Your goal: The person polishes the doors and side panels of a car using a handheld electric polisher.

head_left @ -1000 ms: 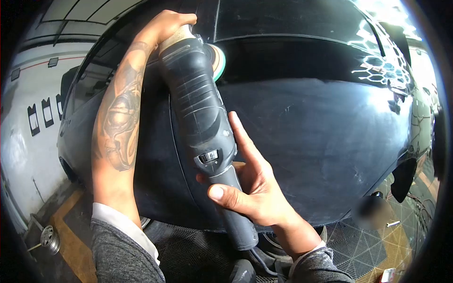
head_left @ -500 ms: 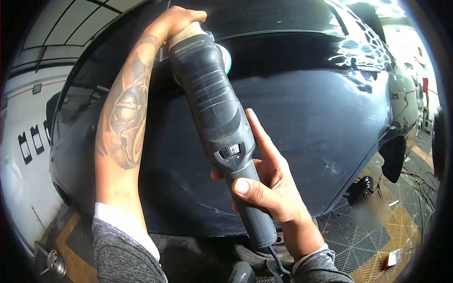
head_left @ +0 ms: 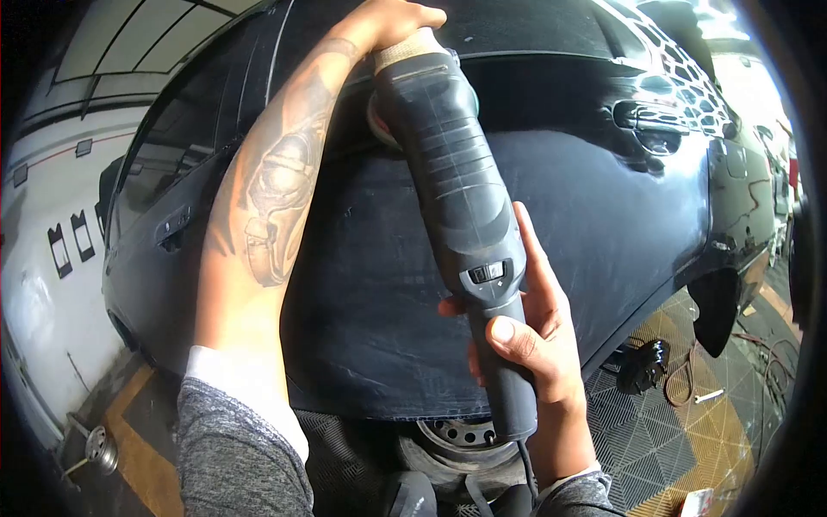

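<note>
A black corded polisher slants across the middle of the view, its head at the top against a dark car door. The pad shows only as a thin edge on either side of the head. My left hand is closed over the head end, where a beige wrap covers the tool; most of its fingers are hidden. Around the rear handle, just below the speed dial, my right hand is wrapped, thumb on top and index finger along the body.
Whitish haze and scratches mark the door. White web-like reflections lie near the door handle. Beneath the car sits a wheel. The tool's cord hangs beside my right forearm. Hoses lie on the tiled floor, and another wheel rim is at left.
Both hands and the polisher have shifted right across the view, with the head slightly higher. The view of the car and floor has also shifted a little. Both grips stay the same.
</note>
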A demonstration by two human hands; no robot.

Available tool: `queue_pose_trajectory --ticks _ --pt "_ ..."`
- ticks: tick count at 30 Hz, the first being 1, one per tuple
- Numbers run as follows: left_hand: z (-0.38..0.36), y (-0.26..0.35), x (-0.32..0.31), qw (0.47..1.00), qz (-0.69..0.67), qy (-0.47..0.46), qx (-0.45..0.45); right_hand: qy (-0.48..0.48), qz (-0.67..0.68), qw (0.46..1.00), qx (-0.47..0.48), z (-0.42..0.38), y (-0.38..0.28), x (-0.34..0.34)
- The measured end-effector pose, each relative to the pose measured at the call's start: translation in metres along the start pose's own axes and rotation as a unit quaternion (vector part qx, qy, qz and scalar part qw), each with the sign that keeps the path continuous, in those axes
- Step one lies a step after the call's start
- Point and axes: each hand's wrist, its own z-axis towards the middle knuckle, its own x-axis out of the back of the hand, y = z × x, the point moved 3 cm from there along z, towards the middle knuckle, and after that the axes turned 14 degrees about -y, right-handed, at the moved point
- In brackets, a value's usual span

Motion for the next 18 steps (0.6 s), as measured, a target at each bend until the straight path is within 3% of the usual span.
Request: queue_pose_trajectory --ticks 8,10,11,18 --pt "-0.077 -0.101 0.031 0.996 -0.057 0.036 0.057 -0.110 -0.037 0.985 -0.131 0.031 0.025 -0.027" --pt "-0.102 -0.113 0.040 0.999 -0.003 0.033 0.018 -0.157 -0.019 0.983 -0.095 0.038 0.043 -0.033" --pt "-0.110 -0.121 0.043 0.994 -0.072 0.048 0.072 -0.166 -0.023 0.982 -0.092 0.041 0.045 -0.036" --pt "-0.121 -0.118 0.036 0.989 -0.096 0.055 0.093 -0.177 -0.020 0.980 -0.091 0.031 0.041 -0.029"
